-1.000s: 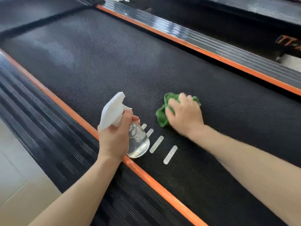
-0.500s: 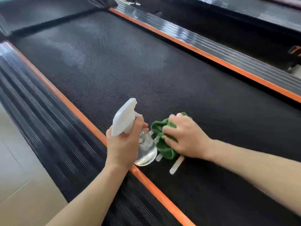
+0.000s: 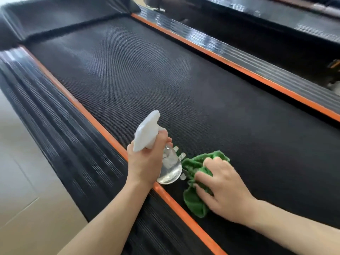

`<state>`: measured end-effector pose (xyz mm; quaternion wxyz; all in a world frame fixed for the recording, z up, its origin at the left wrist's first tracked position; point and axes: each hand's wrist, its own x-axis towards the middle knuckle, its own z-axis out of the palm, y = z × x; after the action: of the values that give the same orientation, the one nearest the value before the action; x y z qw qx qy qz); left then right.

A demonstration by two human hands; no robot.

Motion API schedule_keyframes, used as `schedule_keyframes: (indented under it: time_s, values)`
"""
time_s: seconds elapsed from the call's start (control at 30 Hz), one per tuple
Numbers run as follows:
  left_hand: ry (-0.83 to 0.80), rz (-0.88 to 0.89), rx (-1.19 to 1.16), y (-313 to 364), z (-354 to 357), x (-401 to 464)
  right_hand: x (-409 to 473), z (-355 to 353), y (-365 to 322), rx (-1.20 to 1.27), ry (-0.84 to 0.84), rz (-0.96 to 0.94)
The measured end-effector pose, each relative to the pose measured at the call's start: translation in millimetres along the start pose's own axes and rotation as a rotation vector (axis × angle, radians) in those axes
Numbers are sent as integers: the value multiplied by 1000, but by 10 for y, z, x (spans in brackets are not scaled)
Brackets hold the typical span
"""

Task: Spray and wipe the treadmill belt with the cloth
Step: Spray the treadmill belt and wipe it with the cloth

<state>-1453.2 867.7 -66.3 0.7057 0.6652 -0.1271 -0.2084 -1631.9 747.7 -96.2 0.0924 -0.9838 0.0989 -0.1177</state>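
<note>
The black textured treadmill belt (image 3: 165,85) runs diagonally between two orange-edged side rails. My left hand (image 3: 145,162) grips a clear spray bottle (image 3: 170,168) with a white trigger head (image 3: 147,131), held just above the near left edge of the belt. My right hand (image 3: 224,188) presses a crumpled green cloth (image 3: 195,199) onto the belt beside the bottle, fingers curled into the fabric. The cloth covers most of the white stripe marks (image 3: 181,155) on the belt.
The left side rail (image 3: 60,126) with its orange strip (image 3: 95,120) borders the beige floor (image 3: 20,181). The right rail (image 3: 257,63) has an orange strip too, with another dark machine behind it. The motor cover (image 3: 60,13) closes the belt's far end.
My right hand has dragged the green cloth from further out on the belt toward me and the left rail, over the white stripes. The left hand keeps holding the bottle in about the same place.
</note>
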Motion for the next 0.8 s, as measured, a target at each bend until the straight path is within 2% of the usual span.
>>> schedule_keyframes:
  time_s: [0.07,0.17,0.33,0.43,0.5,0.67,0.8]
  values:
    - [0,1,-8,2,5,-5,-147,-112,61,-44,-46,-97]
    - [-2,26,3,12,11,-8,163,-89,205,-53,-54,-204]
    - [3,36,-28,-21,-2,44,1624,372,496,-100,139,59]
    - [7,21,-24,-3,-8,45,2368,552,422,-177,99,212]
    - [26,-5,-27,35,-17,45,2473,580,353,-193,89,278]
    - [-17,-70,-79,139,-53,105,1429,373,206,-23,132,125]
    - [-2,-57,-19,312,-214,291,206,89,-9,11,36,9]
